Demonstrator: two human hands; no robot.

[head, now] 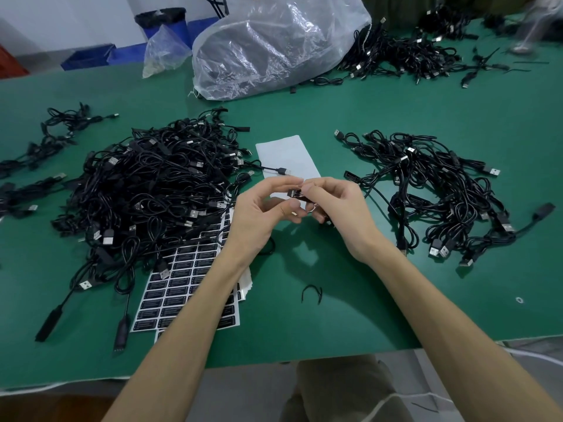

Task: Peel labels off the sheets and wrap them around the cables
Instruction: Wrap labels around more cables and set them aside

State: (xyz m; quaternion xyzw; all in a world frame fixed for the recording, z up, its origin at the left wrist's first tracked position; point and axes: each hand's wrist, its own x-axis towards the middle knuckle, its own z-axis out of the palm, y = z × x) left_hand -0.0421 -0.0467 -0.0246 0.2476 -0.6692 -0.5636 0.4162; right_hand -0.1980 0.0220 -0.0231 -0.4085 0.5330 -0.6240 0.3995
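My left hand point(262, 211) and my right hand point(338, 205) meet above the middle of the green table point(335, 315). Between their fingertips sits a small black label point(296, 194), pinched from both sides. A thin black cable runs under my right hand; its exact path through my fingers is hidden. Sheets of black labels point(182, 287) lie under my left forearm. A white backing sheet point(286, 156) without labels lies just beyond my hands. A big heap of black USB cables point(152, 190) is on the left, a smaller heap of cables point(435, 193) on the right.
A large clear plastic bag point(274, 47) lies at the back, with a smaller bag point(164, 50) to its left. More cables point(402, 53) are piled at the far right. A loose black tie point(312, 292) lies near the front. Blue bins point(88, 57) stand behind the table.
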